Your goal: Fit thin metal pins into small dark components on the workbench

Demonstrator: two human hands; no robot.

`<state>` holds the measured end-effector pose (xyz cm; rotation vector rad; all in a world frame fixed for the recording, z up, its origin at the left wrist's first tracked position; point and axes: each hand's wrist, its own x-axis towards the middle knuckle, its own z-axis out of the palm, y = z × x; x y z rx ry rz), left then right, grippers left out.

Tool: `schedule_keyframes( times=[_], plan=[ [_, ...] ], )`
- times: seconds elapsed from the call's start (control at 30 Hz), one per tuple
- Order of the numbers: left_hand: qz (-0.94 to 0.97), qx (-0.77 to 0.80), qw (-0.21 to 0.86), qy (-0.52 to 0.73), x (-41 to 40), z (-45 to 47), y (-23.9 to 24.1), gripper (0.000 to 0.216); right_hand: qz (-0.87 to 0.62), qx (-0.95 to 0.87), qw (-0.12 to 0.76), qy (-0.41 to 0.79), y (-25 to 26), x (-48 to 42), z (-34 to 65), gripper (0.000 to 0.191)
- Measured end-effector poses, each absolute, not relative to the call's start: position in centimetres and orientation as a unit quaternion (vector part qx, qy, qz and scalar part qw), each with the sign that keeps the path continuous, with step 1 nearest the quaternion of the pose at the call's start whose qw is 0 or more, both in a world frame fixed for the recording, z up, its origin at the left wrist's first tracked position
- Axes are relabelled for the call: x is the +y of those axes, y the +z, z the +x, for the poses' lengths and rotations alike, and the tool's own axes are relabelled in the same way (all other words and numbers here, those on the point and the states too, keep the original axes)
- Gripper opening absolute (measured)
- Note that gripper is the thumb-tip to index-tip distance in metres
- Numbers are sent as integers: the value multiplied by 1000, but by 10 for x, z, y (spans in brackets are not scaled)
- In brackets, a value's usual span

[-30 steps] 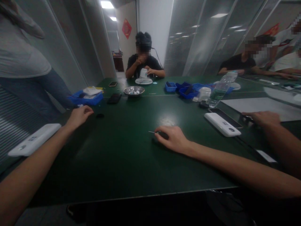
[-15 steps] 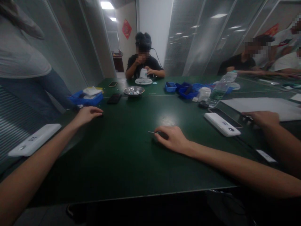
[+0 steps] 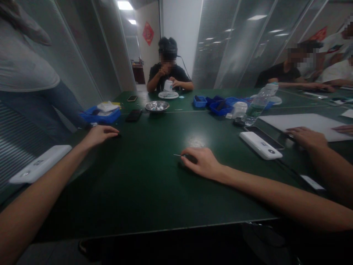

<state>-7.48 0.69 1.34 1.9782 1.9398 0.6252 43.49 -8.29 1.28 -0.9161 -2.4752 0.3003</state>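
Observation:
My right hand (image 3: 203,162) rests on the green table (image 3: 154,184) near its middle. Its fingers are closed round a small dark-handled tool (image 3: 190,158), whose thin metal tip points left. My left hand (image 3: 98,134) lies further left, fingers stretched out to the right. Its fingertips touch a small black object (image 3: 118,135) on the table. A white oblong device (image 3: 40,163) lies beside my left forearm.
A co-worker's hand (image 3: 306,137) rests at the right by another white device (image 3: 260,145) and a phone. Further back stand a metal bowl (image 3: 157,106), blue trays (image 3: 100,116) (image 3: 220,106), a water bottle (image 3: 257,105) and a black phone (image 3: 134,115). Other people sit around; one stands at left.
My left hand has slid right and uncurled its fingers onto the small black object. My right hand has stayed put. The co-worker's hand at right shifted slightly.

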Motion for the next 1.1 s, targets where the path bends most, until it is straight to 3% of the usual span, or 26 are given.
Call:
schedule_keyframes(
  times=[0.17, 0.5, 0.77, 1.1],
  plan=[
    [672, 671, 205, 235, 12, -83, 8, 75, -336, -905, 239, 103, 9, -81, 435, 30],
    [651, 680, 227, 249, 22, -90, 2, 64, -332, -904, 243, 114, 11, -82, 435, 30],
    [627, 692, 267, 238, 24, -99, 1, 73, -341, -903, 236, 111, 12, -83, 435, 31],
    [685, 656, 200, 246, 13, -84, 2, 58, -337, -906, 231, 107, 9, -81, 436, 31]
  ],
)
